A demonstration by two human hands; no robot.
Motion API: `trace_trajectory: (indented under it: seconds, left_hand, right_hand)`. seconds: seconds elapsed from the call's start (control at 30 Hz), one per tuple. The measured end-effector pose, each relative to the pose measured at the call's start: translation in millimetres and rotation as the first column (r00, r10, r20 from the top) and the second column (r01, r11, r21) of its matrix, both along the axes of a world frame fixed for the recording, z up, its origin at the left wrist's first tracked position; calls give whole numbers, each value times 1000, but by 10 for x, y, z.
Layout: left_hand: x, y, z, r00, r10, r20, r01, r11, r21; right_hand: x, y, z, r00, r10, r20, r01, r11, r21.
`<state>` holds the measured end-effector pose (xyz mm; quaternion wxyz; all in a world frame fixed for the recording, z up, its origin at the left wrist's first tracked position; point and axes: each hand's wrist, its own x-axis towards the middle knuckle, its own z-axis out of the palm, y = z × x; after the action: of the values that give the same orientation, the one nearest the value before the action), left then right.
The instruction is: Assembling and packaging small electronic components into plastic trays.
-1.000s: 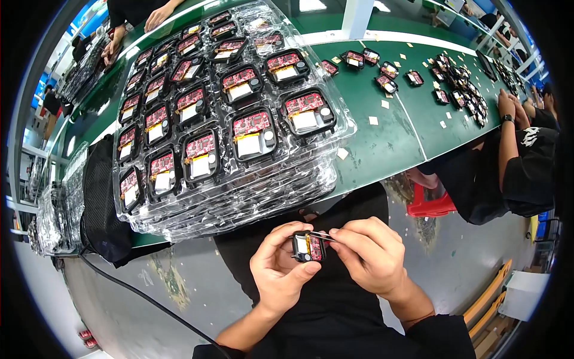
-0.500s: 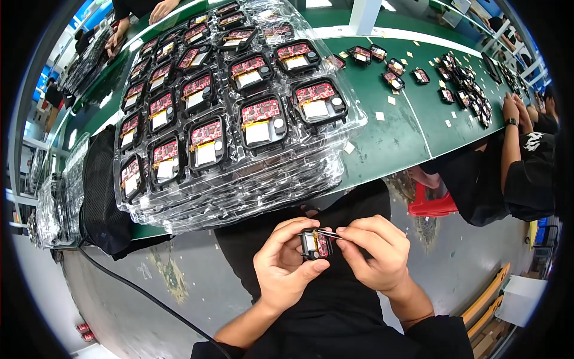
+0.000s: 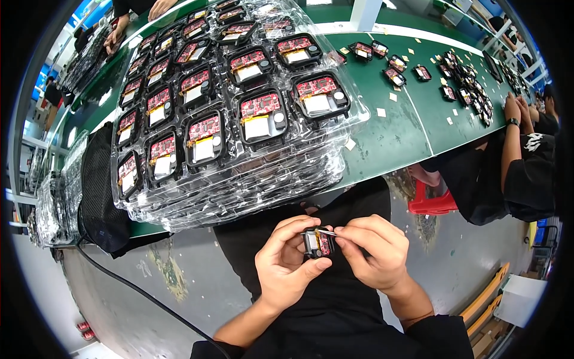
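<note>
Over my lap, my left hand point(image 3: 286, 263) grips a small black device housing point(image 3: 312, 244) by its edges, thumb below and fingers above. Inside the housing show a red circuit board, a pale battery block and an orange strip. Pinched in my right hand point(image 3: 378, 251) is a pair of thin metal tweezers point(image 3: 328, 232). Their tips reach the upper part of the housing, near the orange strip; whether they grip any part is too small to tell. Ahead of my hands stand stacked clear plastic trays point(image 3: 239, 194), the top one filled with similar open housings point(image 3: 261, 115).
The green workbench point(image 3: 382, 143) carries loose housings point(image 3: 394, 76), a larger heap of them point(image 3: 469, 90) and small pale paper bits. A co-worker point(image 3: 515, 137) sits at the right by a red stool point(image 3: 431, 200). A black mesh bag point(image 3: 104, 191) and black cable point(image 3: 140, 290) are at left.
The tweezers now lie slightly flatter across the top of the housing, which has tilted a little. Both hands stay nearly in place. The trays appear shifted slightly in the view.
</note>
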<state>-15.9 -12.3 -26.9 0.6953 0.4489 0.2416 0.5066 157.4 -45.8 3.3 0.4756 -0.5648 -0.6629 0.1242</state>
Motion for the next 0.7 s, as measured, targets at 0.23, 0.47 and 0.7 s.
trace_trajectory:
  seconds: [0.23,0.47,0.7]
  left_hand:
    - [34,-40,31,997,71,-5,-71,997,-3]
    - [-5,-40,79,1000,28,1,-27,987,-161]
    - [36,-33,226,998,19,64,2,951,-309]
  right_hand:
    - [-66,-26,-96,999,-16,-48,19,999,51]
    - [-43,0,-110,1000,-24,-10,25,996,80]
    - [-63,12,-152,999,-46,13,44,992,120]
